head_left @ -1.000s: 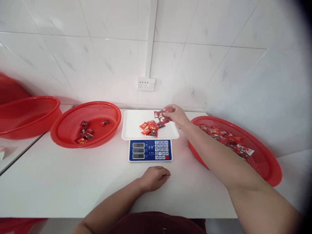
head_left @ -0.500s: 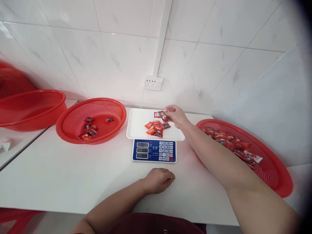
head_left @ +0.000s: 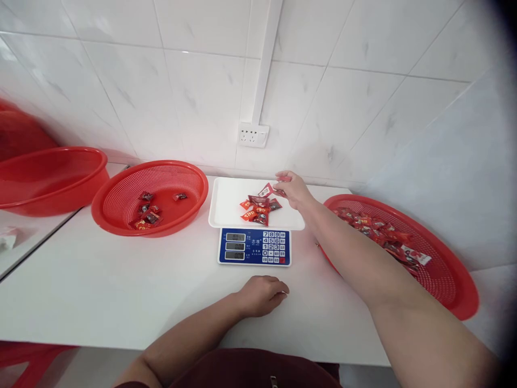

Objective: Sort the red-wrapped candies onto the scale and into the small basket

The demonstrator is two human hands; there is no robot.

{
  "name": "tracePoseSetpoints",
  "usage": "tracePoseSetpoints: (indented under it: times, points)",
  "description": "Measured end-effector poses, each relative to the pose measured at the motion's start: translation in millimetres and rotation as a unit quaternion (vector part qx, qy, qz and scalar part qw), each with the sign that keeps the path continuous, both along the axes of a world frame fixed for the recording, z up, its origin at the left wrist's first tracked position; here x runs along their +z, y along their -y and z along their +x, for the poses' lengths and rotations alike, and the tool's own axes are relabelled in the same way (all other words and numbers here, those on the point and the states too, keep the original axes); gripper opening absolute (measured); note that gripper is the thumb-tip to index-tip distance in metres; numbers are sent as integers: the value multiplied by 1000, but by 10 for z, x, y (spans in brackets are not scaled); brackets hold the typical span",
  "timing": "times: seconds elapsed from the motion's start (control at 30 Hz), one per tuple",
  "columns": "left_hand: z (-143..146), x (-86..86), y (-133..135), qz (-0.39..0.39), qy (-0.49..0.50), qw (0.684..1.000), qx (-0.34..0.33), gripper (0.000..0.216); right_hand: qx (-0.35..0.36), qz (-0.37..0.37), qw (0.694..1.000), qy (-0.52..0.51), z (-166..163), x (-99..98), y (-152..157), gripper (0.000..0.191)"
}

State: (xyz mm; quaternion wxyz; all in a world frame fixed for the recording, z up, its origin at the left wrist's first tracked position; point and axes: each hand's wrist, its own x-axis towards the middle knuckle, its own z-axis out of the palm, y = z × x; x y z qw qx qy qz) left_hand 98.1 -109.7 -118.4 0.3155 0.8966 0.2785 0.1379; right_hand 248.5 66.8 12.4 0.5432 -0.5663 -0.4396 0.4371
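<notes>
My right hand (head_left: 294,189) is over the right rear of the scale's white tray (head_left: 220,207), fingers closed on wrapped candies (head_left: 283,178) in red wrappers. Below and left of its fingers, several wrapped candies (head_left: 258,210), red, orange and dark, lie in a loose pile on the tray. A white-and-red packet (head_left: 265,191) sits at the pile's back edge, close to my fingertips. In front of the tray is the scale's blue panel (head_left: 254,247), its digits too faint to read surely. My left hand (head_left: 263,295) rests on the table nearer me, fingers curled, nothing visible in it.
On the right stands a red perforated basket (head_left: 464,291) with many wrapped candies, partly behind my right forearm. Another red basket (head_left: 103,215) on the left holds several candies. A red basin (head_left: 52,207) stands farther left. Behind the table is a tiled wall with a socket (head_left: 253,134).
Some candies have dropped from my right hand onto the pile, and a white-and-red packet has come down near it. Fewer candies show in my fingers. My left hand has stayed in place.
</notes>
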Motion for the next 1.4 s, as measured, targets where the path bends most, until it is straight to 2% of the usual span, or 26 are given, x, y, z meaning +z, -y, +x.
tracePoseSetpoints:
  times: [0.13,0.23,0.37,0.47,0.63,0.77,0.87,1.03,1.17,1.3,1.4]
  points:
    - [0,8,0,6,3,1000,-4,28,-13,12,1000,-7,1,37,39,35]
    - [-2,9,-4,10,10,1000,-6,28,-5,28,999,-21,11,105,177,34]
    - [-5,14,-5,11,22,1000,-2,28,6,18,999,-42,119,169,520,29]
    - [-4,28,7,2,35,999,4,28,7,-15,999,-46,268,127,851,25]
    - [8,40,38,-24,64,997,17,26,64,-53,996,-38,481,-117,1446,25]
    - [13,52,55,-39,89,995,28,23,129,-100,986,-31,561,-406,1866,33]
    - [4,103,67,-40,104,993,36,22,176,-116,976,-63,593,-628,2077,28]
    - [-85,337,8,-2,136,989,63,22,212,-128,955,-166,593,-951,2226,25]
    - [-253,600,-265,87,152,974,144,19,237,-154,938,-201,542,-1131,2241,28]
    - [-405,836,-672,156,76,955,242,19,273,-178,925,-196,489,-1239,2215,30]
    - [-433,953,-918,185,1,949,253,19,297,-185,919,-182,476,-1290,2197,32]
